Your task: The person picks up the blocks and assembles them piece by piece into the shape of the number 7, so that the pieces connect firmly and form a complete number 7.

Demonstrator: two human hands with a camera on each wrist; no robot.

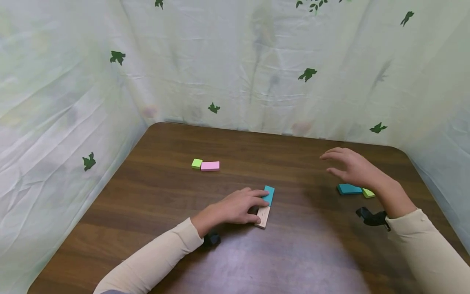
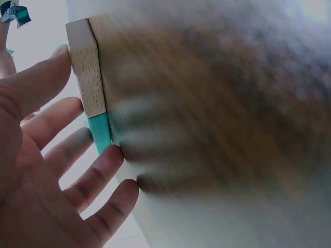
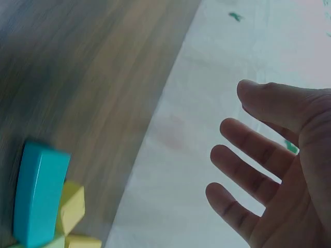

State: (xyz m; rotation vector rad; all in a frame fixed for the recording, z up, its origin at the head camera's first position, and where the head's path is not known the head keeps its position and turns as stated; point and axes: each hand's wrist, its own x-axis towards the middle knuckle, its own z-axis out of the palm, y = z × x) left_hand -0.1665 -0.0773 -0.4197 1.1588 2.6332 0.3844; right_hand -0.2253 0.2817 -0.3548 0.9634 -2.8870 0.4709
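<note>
My left hand point(image 1: 238, 206) lies against a plain wooden block point(image 1: 262, 216) and a light-blue block point(image 1: 269, 195), which sit end to end in a line on the table. In the left wrist view, the thumb touches the wooden block point(image 2: 87, 77) and loosely bent fingers reach the blue block point(image 2: 101, 133). Nothing is gripped between them. My right hand point(image 1: 354, 167) hovers over the right side of the table, fingers spread and empty. Close below it, a teal block point(image 1: 349, 189) lies beside a lime-green block point(image 1: 369, 193). The right wrist view also shows the teal block point(image 3: 40, 194).
Farther back on the left, a small lime-green block point(image 1: 196, 163) touches a pink block point(image 1: 210, 166). The brown wooden table point(image 1: 165, 196) has rounded far corners. A pale curtain with green leaf-like prints point(image 1: 235, 69) hangs behind it and on both sides.
</note>
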